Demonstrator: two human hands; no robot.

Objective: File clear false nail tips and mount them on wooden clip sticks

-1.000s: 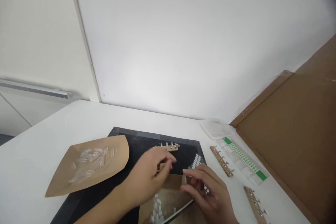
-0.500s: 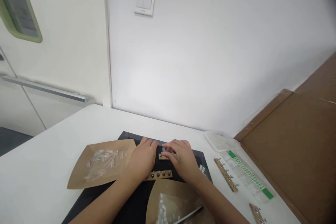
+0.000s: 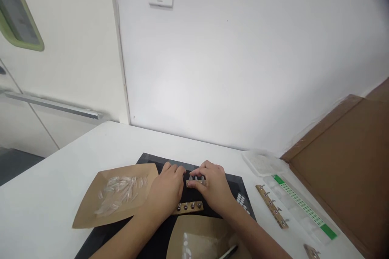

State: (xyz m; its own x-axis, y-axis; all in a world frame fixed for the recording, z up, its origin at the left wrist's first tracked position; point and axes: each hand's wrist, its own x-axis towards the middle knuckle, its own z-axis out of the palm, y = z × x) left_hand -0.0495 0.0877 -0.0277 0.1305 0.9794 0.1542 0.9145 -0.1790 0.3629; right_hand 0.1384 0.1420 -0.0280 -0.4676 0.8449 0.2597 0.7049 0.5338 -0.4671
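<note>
My right hand (image 3: 212, 182) has its thumb and fingers around a small wooden strip (image 3: 191, 184) with clear pieces standing on it, at the back of the black mat (image 3: 161, 226). My left hand (image 3: 168, 184) is beside that strip, fingers bent, their tips partly hidden; what they hold, if anything, cannot be made out. Nearer to me lies a second wooden strip (image 3: 190, 207) with a row of metal pegs. Left of my left hand, a brown paper tray (image 3: 88, 198) holds several clear plastic pieces. Another brown tray (image 3: 176, 230) in front contains white oval pieces and a dark, slender tool.
White pieces (image 3: 240, 199) lie at the mat's right side. Further right are a pegged wooden strip (image 3: 271, 205), part of another strip (image 3: 311, 251), a clear case with a green label (image 3: 328, 232) and a clear container (image 3: 261, 162). Brown cardboard (image 3: 343, 162) stands at the right.
The camera view has shifted slightly. My right thumb and fingers remain at the back strip, whose standing clear pieces now show more. My left hand stays beside it.
</note>
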